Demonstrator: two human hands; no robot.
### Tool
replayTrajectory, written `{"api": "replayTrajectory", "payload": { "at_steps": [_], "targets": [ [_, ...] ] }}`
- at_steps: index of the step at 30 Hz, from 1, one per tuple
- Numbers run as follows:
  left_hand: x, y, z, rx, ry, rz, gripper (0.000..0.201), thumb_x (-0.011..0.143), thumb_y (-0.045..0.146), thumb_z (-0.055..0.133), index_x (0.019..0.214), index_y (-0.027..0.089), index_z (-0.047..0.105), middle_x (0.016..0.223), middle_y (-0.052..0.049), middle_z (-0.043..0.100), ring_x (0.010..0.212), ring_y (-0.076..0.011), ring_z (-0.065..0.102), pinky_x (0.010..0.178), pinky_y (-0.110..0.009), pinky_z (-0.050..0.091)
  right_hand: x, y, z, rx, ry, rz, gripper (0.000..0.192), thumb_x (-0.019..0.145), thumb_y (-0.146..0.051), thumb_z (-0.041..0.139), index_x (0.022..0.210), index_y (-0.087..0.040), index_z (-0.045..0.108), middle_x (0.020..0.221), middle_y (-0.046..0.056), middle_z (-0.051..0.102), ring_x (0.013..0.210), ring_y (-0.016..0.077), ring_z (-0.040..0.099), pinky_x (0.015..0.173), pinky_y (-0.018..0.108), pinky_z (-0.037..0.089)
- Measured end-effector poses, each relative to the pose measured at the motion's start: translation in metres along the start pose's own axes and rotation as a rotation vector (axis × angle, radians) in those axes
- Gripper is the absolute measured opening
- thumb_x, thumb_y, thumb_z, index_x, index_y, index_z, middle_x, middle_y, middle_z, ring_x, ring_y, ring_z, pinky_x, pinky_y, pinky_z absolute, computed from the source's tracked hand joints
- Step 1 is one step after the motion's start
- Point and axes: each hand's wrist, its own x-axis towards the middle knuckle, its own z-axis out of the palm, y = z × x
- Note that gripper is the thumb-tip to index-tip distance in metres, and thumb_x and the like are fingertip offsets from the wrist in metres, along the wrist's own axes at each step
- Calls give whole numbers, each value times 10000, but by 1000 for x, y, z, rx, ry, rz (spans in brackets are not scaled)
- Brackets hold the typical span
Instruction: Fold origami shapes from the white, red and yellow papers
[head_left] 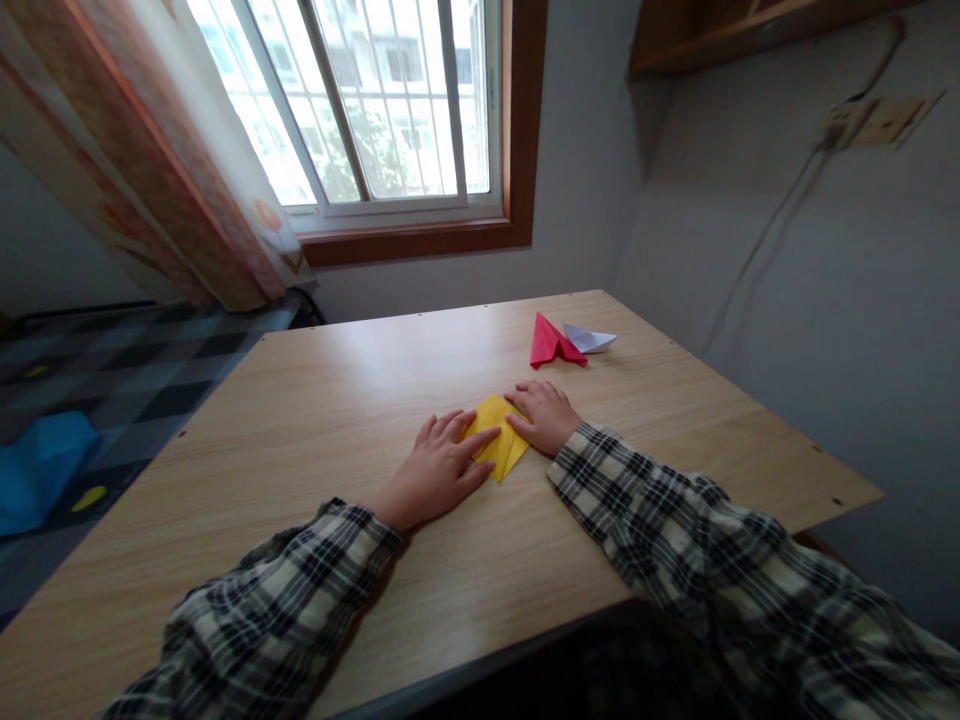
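A folded piece of yellow paper (pixel 496 412) lies flat on the wooden table (pixel 360 390), pointed toward me, with creases across it. My left hand (pixel 442 462) rests on its left side, fingers spread and stretched over the paper. On the right, my right hand (pixel 546 414) touches the paper's upper right edge, its thumb on the yellow surface and its fingers extended over the tabletop. Both hands lie flat. Parts of the paper are hidden under the fingers.
Beyond my right hand stand a red folded paper (pixel 551 340) and a white paper boat (pixel 591 340). A blue folded item (pixel 43 465) lies on the checked cloth (pixel 142 370) at left. Behind the table are a window and a curtain (pixel 172 150).
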Motion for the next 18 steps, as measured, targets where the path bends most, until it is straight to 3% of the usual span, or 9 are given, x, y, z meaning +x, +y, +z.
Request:
{"api": "replayTrajectory", "payload": {
  "at_steps": [9, 18],
  "targets": [
    [-1, -1, 2, 26, -4, 65, 492, 1039, 466, 397, 1488, 294, 500, 1580, -93, 440, 1469, -334, 353, 1209, -595, 237, -1, -3, -3, 24, -10, -16, 417, 952, -346, 574, 1341, -208, 637, 1425, 130, 569, 1335, 271, 473, 1133, 444, 337],
    [2, 3, -3, -32, 25, 175, 471, 1047, 404, 403, 1443, 193, 548, 1483, -91, 563, 1392, -266, 461, 1209, -476, 319, 4, 1, 1, 131, 63, -65, 399, 883, -277, 661, 1265, -162, 666, 1334, 139, 636, 1270, 270, 544, 1103, 445, 390]
  ]
}}
